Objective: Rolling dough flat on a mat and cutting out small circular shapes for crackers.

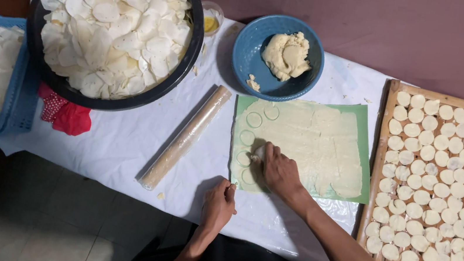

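Dough: thin pale rolled-out dough sheet (313,143) lies flat on a green mat (364,164) on the bench, ring marks cut down its left edge.
Right hand (277,168): grip pressed together on a small round cutter (257,153), pushing into the sheet's left side.
Left hand (218,202): grip curled loosely, holding nothing, resting on the white plastic-covered bench (124,141) just below the mat.
Nearby: plastic-wrapped rolling pin (185,138) left of the mat.

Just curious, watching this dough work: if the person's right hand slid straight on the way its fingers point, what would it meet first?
The right hand points up and left across the rolled dough sheet. It would likely first cross the round cuts pressed into the sheet's left edge, then the wrapped rolling pin beyond, though depth is hard to judge.
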